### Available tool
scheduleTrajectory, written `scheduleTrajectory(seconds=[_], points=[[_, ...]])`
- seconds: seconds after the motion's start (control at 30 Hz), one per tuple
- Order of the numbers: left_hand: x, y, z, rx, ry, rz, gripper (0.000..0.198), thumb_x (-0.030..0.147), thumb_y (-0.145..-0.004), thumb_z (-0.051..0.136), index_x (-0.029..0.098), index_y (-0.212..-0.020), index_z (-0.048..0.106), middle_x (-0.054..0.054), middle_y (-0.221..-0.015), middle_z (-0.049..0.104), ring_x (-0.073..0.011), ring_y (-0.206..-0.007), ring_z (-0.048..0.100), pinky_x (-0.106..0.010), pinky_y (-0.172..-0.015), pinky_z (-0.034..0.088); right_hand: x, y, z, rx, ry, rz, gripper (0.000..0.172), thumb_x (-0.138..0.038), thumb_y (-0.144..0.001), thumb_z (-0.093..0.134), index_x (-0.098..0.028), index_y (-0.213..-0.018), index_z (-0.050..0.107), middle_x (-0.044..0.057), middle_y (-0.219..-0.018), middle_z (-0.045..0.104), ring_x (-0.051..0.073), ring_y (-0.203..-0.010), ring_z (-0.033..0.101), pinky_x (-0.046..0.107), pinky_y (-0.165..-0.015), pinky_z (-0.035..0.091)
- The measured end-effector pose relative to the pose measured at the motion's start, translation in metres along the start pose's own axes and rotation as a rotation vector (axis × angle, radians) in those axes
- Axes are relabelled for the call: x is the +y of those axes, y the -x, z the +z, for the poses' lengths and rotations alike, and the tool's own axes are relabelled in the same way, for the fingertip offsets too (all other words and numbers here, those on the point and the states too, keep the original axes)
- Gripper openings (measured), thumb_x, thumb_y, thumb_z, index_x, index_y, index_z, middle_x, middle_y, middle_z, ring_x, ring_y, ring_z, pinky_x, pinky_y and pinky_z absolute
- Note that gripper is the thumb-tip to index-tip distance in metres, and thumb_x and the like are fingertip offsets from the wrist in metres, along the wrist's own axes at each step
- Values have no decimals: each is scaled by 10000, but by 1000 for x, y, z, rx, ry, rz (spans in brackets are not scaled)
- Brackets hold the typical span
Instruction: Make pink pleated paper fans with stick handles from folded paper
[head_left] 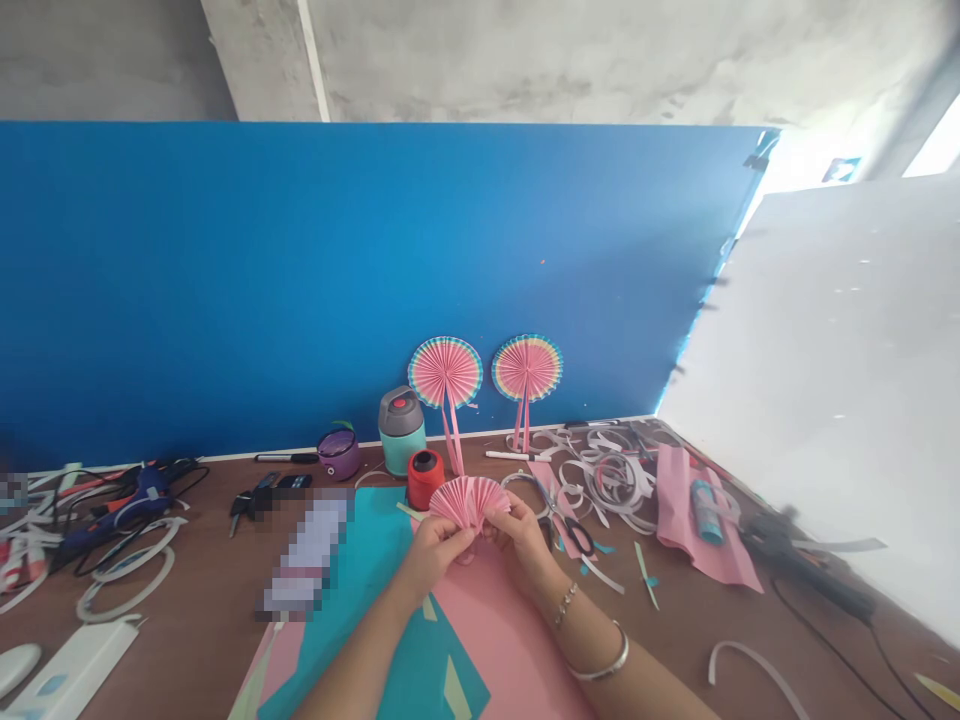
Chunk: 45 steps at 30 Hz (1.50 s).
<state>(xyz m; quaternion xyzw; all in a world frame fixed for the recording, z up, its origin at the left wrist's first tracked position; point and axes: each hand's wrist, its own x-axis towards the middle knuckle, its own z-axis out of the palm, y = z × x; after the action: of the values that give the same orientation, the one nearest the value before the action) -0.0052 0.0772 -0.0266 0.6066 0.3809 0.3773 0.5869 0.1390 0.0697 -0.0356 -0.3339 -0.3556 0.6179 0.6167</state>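
A pleated pink paper fan point(469, 499) is spread in a half circle above the table. My left hand point(433, 551) pinches its lower left edge. My right hand point(520, 535) pinches its lower right edge; both hands are closed on the fan. Under my hands lie a pink paper sheet point(504, 640) and a teal paper sheet point(375, 580). Two finished round paper fans on stalks, one point(445, 373) and another point(526, 368), lean against the blue board point(300, 280) behind.
A red thread spool point(424, 477), a grey-lidded teal bottle point(401, 429) and a purple cup point(338, 453) stand behind the fan. Scissors point(566, 528), paper strips point(607, 470), a glue stick point(705, 511) and a black glue gun point(795, 565) lie right. A blue glue gun point(127, 505) and cables lie left.
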Motion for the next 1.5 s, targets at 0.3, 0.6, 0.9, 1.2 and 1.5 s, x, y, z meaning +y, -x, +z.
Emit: scheduleTrajectory(seconds=[0.3, 0.6, 0.9, 1.2, 1.5], points=[[-7, -4, -2, 124, -112, 44, 298, 416, -741, 538, 184, -570, 460, 34, -533, 441, -116, -536, 413, -248, -519, 314, -14, 0, -3, -12, 87, 30, 312, -358, -657, 729, -191, -904, 635, 4, -718, 630, 150, -617, 560, 266, -590, 433], [-8, -2, -5, 223, -302, 120, 242, 332, -821, 409, 214, -609, 416, 11, -632, 477, -157, -650, 453, -285, -645, 353, -21, 1, -9, -143, 266, -58, 516, -364, -766, 633, -248, -1245, 479, 33, -896, 673, 219, -965, 583, 399, -934, 366], [-10, -3, -6, 239, -310, 153, 264, 367, -806, 457, 209, -596, 437, 8, -640, 505, -163, -675, 477, -281, -670, 365, -3, -8, -10, -6, 265, -210, 246, -282, -649, 719, -218, -867, 626, 7, -801, 635, 161, -720, 585, 289, -680, 461], [-7, -7, -6, 239, -38, 45, 392, 530, -770, 504, 168, -625, 544, 9, -538, 529, -134, -509, 503, -244, -508, 401, -6, -8, -10, 110, 355, -239, 213, -344, -610, 747, -183, -618, 608, 2, -624, 591, 140, -606, 519, 271, -599, 417], [-3, -5, -5, 276, 85, 46, 383, 518, -723, 583, 149, -624, 610, -20, -573, 610, -161, -574, 566, -262, -563, 451, -5, -10, -12, 76, 368, -211, 161, -271, -609, 726, -174, -603, 598, -3, -610, 580, 129, -593, 503, 260, -594, 397]])
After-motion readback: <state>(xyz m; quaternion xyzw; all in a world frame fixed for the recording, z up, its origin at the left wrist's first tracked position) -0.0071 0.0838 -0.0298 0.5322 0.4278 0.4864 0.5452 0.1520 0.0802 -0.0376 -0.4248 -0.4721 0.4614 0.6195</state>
